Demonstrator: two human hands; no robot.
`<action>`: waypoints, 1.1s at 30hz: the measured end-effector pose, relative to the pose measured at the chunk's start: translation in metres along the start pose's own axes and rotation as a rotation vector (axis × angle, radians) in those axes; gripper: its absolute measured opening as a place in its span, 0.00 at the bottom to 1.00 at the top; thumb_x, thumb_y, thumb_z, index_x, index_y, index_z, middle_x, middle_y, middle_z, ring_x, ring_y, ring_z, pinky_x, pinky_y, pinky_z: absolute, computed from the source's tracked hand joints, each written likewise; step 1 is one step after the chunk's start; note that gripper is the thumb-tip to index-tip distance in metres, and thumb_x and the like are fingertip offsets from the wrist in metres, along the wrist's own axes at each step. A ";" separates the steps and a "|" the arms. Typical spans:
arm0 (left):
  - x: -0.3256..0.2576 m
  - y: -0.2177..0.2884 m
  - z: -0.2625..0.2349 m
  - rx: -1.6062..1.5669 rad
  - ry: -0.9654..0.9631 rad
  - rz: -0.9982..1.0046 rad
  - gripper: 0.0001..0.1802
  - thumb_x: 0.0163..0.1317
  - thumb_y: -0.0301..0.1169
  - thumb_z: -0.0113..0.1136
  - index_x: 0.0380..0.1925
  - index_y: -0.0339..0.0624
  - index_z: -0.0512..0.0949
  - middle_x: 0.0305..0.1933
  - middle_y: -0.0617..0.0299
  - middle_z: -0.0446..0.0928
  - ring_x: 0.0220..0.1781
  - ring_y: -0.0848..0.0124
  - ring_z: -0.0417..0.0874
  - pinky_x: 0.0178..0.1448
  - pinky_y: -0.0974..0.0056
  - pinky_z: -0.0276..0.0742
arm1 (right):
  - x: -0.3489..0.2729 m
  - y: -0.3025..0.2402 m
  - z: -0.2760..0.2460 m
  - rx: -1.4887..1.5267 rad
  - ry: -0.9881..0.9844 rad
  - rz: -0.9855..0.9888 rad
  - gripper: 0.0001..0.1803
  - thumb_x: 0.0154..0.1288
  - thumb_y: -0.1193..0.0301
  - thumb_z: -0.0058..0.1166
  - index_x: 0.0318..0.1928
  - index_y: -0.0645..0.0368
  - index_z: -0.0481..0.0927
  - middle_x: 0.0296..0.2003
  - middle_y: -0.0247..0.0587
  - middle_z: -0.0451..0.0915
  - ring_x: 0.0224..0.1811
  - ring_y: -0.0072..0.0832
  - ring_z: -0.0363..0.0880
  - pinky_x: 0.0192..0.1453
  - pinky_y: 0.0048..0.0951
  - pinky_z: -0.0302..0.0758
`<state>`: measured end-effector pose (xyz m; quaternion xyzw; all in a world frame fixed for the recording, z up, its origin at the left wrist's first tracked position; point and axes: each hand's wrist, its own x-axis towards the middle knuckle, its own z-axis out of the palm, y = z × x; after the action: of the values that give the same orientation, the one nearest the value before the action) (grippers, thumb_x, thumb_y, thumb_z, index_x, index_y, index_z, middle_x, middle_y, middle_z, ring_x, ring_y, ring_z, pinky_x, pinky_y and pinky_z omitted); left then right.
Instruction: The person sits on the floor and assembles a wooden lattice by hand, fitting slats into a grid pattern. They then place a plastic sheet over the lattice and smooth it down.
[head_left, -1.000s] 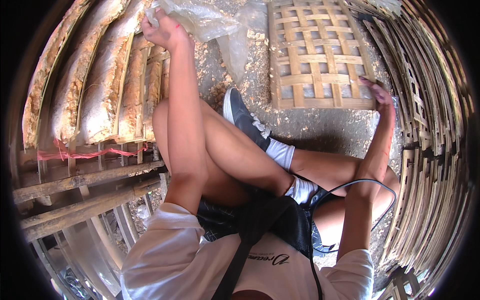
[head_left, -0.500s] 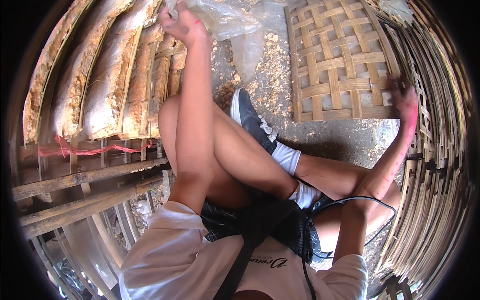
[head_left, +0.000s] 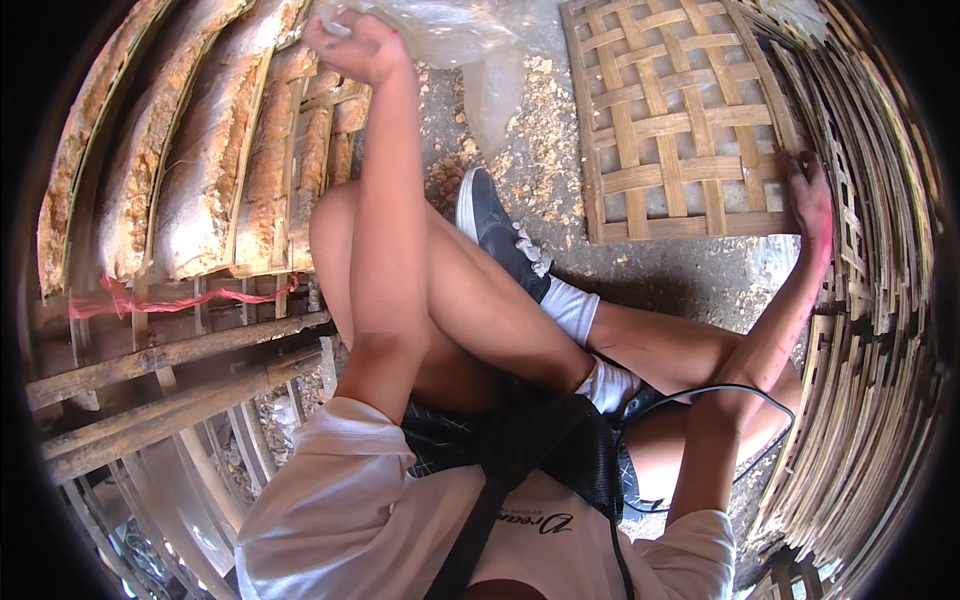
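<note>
My left hand [head_left: 354,46], at the upper left, has its fingers curled at the edge of a clear, crumpled plastic sheet [head_left: 440,28]. It appears to pinch that sheet, though the fingertips are partly hidden. On the right, my right hand [head_left: 806,192] grips the near right side of a woven bamboo tray [head_left: 688,122]. This tray has an open lattice and a flat frame. Pink-red stain covers my right wrist and forearm.
Brown crumbly slabs [head_left: 190,150] stand in a bamboo rack at the left, with a pink plastic string [head_left: 200,298] across it. Stacked bamboo trays [head_left: 860,430] line the right side. Crumbs litter the concrete floor [head_left: 545,130]. A black cable [head_left: 735,388] loops by my right elbow.
My left hand has shifted slightly left and down, and the plastic beside it has moved. My right hand stays at the tray's side, almost unmoved.
</note>
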<state>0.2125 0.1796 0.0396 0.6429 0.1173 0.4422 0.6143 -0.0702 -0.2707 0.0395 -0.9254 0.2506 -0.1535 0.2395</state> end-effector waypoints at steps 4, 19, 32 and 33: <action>0.006 0.009 -0.018 0.648 -0.094 0.293 0.36 0.63 0.45 0.65 0.63 0.29 0.71 0.65 0.36 0.70 0.73 0.45 0.65 0.75 0.44 0.60 | 0.006 0.033 0.013 0.064 -0.018 0.022 0.35 0.71 0.47 0.52 0.62 0.67 0.79 0.57 0.62 0.83 0.59 0.48 0.82 0.64 0.40 0.73; -0.195 -0.049 -0.031 0.554 -1.717 -0.297 0.35 0.65 0.62 0.58 0.18 0.40 0.80 0.19 0.56 0.81 0.27 0.63 0.87 0.44 0.54 0.82 | 0.010 0.059 0.026 0.091 -0.086 0.187 0.41 0.67 0.46 0.60 0.64 0.71 0.75 0.52 0.56 0.84 0.55 0.38 0.79 0.62 0.34 0.72; -0.205 -0.061 -0.034 0.628 -1.624 -0.082 0.29 0.62 0.55 0.64 0.23 0.36 0.82 0.22 0.51 0.83 0.29 0.62 0.88 0.44 0.56 0.82 | -0.002 0.129 0.085 0.204 -0.089 0.349 0.34 0.67 0.47 0.62 0.57 0.67 0.81 0.38 0.48 0.86 0.42 0.31 0.82 0.48 0.32 0.77; -0.205 -0.059 -0.034 0.627 -1.621 -0.047 0.29 0.62 0.55 0.64 0.23 0.36 0.82 0.22 0.51 0.83 0.30 0.62 0.89 0.45 0.55 0.83 | -0.003 0.133 0.087 0.217 -0.128 0.419 0.36 0.66 0.46 0.62 0.59 0.67 0.80 0.45 0.51 0.86 0.48 0.33 0.83 0.52 0.33 0.77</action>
<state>0.0920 0.0736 -0.1052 0.8966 -0.2267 -0.2176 0.3118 -0.0897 -0.3379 -0.1031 -0.8300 0.4034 -0.0677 0.3792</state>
